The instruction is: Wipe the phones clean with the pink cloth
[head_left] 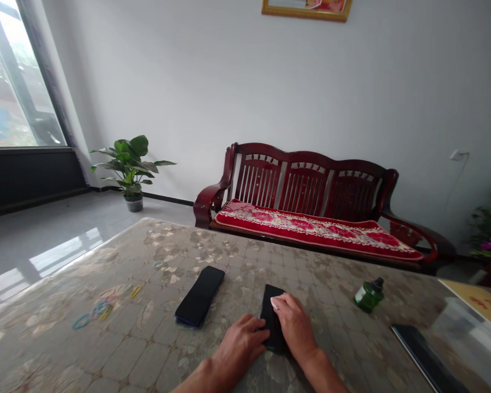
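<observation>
A black smartphone (275, 339) lies flat on the patterned table in front of me. My left hand (241, 341) is at its left edge, fingers together and pressed against the phone, holding it. Over the phone's upper right part, my right hand (297, 325) pinches a small folded white wipe (274, 302) against the screen; whether it is tissue or cloth is too small to tell. Left of my hands sits a stack of dark smartphones (200, 296), slightly fanned at the bottom. To the right stands a small green bottle (369, 296) with a black top.
Several coloured rubber bands (102, 308) lie at the table's left. Another dark phone-like device (425, 357) rests at the right, near a clear plastic box (470, 330) and a tan board (480, 300). Beyond the table's edge stands a red wooden bench (303, 183); a potted plant (133, 169) is behind left.
</observation>
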`<state>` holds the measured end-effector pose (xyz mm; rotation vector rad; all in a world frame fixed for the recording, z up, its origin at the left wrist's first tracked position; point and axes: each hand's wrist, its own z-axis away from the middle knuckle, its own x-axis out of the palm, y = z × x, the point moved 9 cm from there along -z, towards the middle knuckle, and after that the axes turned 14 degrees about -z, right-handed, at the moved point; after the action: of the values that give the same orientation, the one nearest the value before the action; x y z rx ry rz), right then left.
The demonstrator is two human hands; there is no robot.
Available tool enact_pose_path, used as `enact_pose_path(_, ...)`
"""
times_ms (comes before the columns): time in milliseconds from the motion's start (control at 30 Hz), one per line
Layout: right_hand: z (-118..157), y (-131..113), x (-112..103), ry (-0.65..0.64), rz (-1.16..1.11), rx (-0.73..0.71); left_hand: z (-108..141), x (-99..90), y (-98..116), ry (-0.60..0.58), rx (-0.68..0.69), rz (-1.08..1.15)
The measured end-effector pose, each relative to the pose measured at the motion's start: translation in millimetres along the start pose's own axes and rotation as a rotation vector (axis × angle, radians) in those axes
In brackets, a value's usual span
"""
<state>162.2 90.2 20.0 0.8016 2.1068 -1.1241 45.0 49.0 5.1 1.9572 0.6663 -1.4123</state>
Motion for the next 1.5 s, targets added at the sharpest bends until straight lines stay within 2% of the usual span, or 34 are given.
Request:
enact_pose_path(200, -9, 4, 11, 0.079, -0.097, 0.017, 1, -3.0, -2, 0.031, 0.001, 0.008)
enact_pose_path(500, -4, 5, 11, 0.149, -0.172, 0.003, 0, -3.9, -5, 0.035, -0.013, 0.046)
enact_pose_path(800, -7, -3, 6, 0.150, -0.122, -0.020, 3, -2.2, -7, 0.019, -0.025, 0.088)
enact_pose_path(1033, -6, -2, 12, 0.133, -0.145, -0.025, 4, 9.3, -14, 0.024, -0.005, 0.078)
enact_pose_path(1367, -21, -6, 7, 0.072, -0.014, -0.005, 6, -6.2, -6, 0.069, 0.021, 0.036)
enact_pose_path(1500, -14, -12, 4, 0.009, 0.013, -0.008, 7, -6.9, -5, 0.117, 0.029, 0.038)
